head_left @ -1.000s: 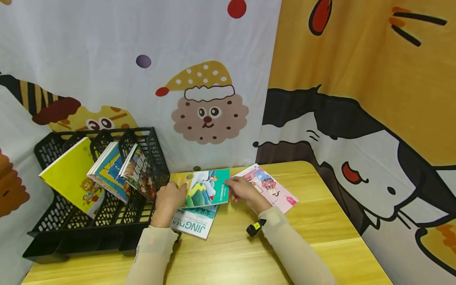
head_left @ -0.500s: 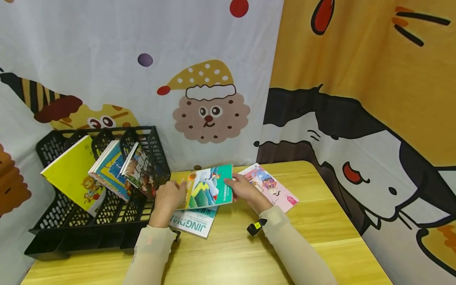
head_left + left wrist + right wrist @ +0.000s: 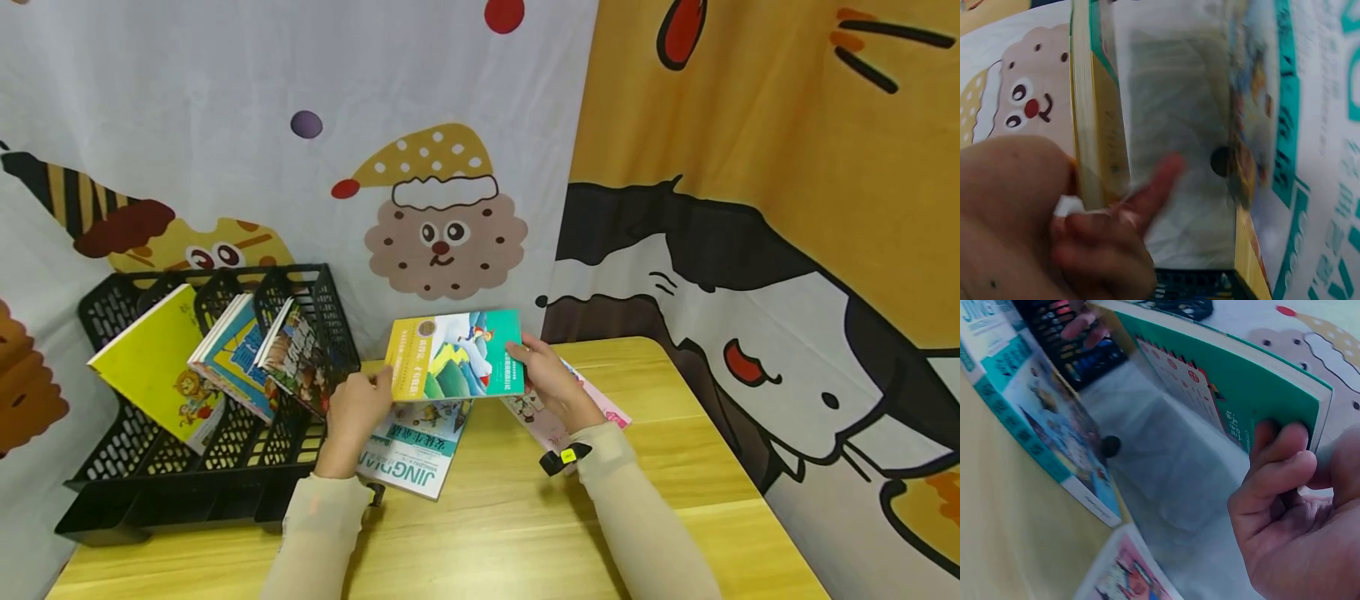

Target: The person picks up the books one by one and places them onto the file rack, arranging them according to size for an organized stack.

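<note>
A yellow-and-green children's book point(image 3: 457, 354) is held up over the table, its illustrated cover facing up toward the head camera. At its right end, my right hand point(image 3: 555, 383) grips the green part, thumb on the cover and fingers curled behind, as the right wrist view shows on the green back point(image 3: 1210, 381). My left hand point(image 3: 356, 412) pinches the lower left corner, with the thumb at the cover side; its fingers are blurred in the left wrist view. Beneath lies a white-and-teal book point(image 3: 412, 458). A pink book point(image 3: 534, 423) lies partly hidden under my right hand.
On the left stands a black mesh book rack point(image 3: 180, 483) with dividers. It holds a yellow book point(image 3: 161, 367), several blue-covered books point(image 3: 240, 358) and dark-covered books point(image 3: 296, 354). A printed curtain point(image 3: 442, 75) hangs right behind the wooden table point(image 3: 480, 542).
The yellow-and-green book has risen off the white-and-teal book and shifted right, exposing more of that cover. My right hand moved up and right with it; my left hand stayed nearly in place.
</note>
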Demonstrator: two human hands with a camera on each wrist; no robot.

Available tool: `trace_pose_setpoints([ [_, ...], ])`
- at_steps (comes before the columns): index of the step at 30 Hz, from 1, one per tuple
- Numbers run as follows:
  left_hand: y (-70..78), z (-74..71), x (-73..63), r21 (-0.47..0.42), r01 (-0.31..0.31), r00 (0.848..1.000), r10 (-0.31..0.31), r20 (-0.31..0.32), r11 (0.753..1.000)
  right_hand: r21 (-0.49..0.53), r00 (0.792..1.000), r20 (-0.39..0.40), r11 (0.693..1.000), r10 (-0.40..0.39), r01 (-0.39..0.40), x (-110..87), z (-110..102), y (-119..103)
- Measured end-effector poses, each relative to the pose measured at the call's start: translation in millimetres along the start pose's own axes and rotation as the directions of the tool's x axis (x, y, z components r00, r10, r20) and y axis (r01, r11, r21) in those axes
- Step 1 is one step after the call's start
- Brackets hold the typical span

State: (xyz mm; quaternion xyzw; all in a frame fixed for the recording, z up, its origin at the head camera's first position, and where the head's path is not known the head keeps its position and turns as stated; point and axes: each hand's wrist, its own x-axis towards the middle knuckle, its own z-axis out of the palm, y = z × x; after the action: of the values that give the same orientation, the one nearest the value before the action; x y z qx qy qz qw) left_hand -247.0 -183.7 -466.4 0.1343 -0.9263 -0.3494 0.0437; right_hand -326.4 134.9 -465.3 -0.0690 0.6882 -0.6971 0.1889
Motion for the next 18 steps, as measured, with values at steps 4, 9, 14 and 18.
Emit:
trace_pose_setpoints([
  [4, 5.0, -2.4, 2.0, -0.173, -0.070, 0.997, 0.074, 0.019, 0.982, 0.015, 1.000, 0.020, 1.000, 0.007, -0.008, -1.7, -9.7, -5.6],
  [9, 8.3, -8.5, 3.9, -0.366, -0.029, 0.999, 0.042, 0.027, 0.930, 0.054, 0.999, 0.043, 0.998, -0.012, 0.010, -2.0, -16.1, -8.5],
  [14, 7.3, -18.1, 1.5, -0.485, 0.030, 1.000, -0.027, 0.014, 0.874, 0.088, 0.995, 0.099, 0.996, -0.024, 0.015, 0.3, -27.8, -0.9],
  [18, 7.4, -22.3, -0.1, -0.510, 0.064, 0.998, -0.043, 0.052, 0.858, -0.052, 0.942, 0.336, 0.999, 0.023, -0.006, -3.3, -32.7, 6.1],
])
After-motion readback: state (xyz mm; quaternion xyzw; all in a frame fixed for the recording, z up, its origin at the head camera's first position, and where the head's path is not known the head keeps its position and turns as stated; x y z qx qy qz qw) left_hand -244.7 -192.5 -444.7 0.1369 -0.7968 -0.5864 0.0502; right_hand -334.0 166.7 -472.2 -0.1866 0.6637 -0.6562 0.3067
